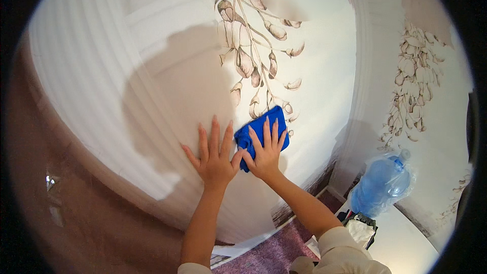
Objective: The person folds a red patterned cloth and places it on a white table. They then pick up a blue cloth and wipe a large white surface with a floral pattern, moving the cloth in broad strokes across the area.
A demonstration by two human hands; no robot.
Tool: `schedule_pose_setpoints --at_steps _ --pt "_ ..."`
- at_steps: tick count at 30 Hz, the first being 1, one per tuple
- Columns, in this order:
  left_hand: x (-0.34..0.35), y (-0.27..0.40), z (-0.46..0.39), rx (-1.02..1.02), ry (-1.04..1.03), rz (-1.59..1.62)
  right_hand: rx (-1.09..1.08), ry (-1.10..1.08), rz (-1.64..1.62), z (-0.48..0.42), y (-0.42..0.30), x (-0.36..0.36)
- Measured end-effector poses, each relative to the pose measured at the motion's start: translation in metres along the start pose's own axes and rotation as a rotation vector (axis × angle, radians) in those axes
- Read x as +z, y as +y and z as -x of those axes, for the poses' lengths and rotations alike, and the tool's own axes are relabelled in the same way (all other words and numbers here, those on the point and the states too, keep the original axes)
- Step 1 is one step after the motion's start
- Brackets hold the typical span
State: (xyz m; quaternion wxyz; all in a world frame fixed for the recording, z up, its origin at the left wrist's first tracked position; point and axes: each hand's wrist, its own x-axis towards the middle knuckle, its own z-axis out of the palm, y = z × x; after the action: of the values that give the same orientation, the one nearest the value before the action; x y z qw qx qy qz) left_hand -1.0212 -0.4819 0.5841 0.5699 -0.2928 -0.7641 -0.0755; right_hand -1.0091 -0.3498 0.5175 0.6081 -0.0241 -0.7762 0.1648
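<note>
A folded blue cloth [262,133] lies against a pale, glossy wall surface [319,84] printed with brown hanging blossoms. My right hand [266,154] presses flat on the cloth with its fingers apart. Just left of it, my left hand [216,160] rests on the bare surface, fingers spread and nothing under them but the panel. The tip of my left thumb meets or nearly meets my right thumb at the cloth's lower left edge. A shadow falls over the surface left of the cloth.
A large blue plastic water bottle [382,182] in clear wrap stands at the right on a white surface [399,236], beside bundled dark and white fabric [361,230]. Purple carpet [274,249] shows below. Another wall section with printed blossoms [412,80] rises at the right.
</note>
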Motion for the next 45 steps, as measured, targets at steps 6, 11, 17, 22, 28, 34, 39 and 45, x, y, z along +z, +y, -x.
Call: schedule_pose_setpoints --at_steps 6,11,17,22,28,34,39,45 --pt "0.006 -0.006 0.007 -0.071 0.059 0.009 -0.272 0.124 -0.080 -0.167 -0.050 -0.030" --pt "0.010 0.037 -0.049 -0.050 0.220 0.241 -0.218 0.292 -0.044 -0.232 -0.048 -0.039" --pt "0.008 0.050 -0.129 -0.208 0.183 0.165 -0.211 0.221 -0.049 -0.249 -0.021 -0.045" --pt "0.018 0.044 -0.127 -0.177 0.271 -0.023 -0.443 0.160 -0.161 -0.265 -0.016 -0.048" --pt "0.020 0.058 -0.132 -0.224 0.232 -0.103 -0.115 0.376 -0.070 -0.291 0.050 -0.054" --pt "0.026 0.041 -0.120 -0.191 0.487 0.256 -0.347 0.133 -0.227 -0.230 -0.015 -0.034" --pt "0.015 0.039 -0.101 -0.098 0.159 0.159 -0.146 0.262 -0.103 -0.230 0.048 -0.042" --pt "0.030 0.030 -0.064 0.042 0.274 0.382 0.036 0.125 -0.206 -0.157 0.017 -0.022"
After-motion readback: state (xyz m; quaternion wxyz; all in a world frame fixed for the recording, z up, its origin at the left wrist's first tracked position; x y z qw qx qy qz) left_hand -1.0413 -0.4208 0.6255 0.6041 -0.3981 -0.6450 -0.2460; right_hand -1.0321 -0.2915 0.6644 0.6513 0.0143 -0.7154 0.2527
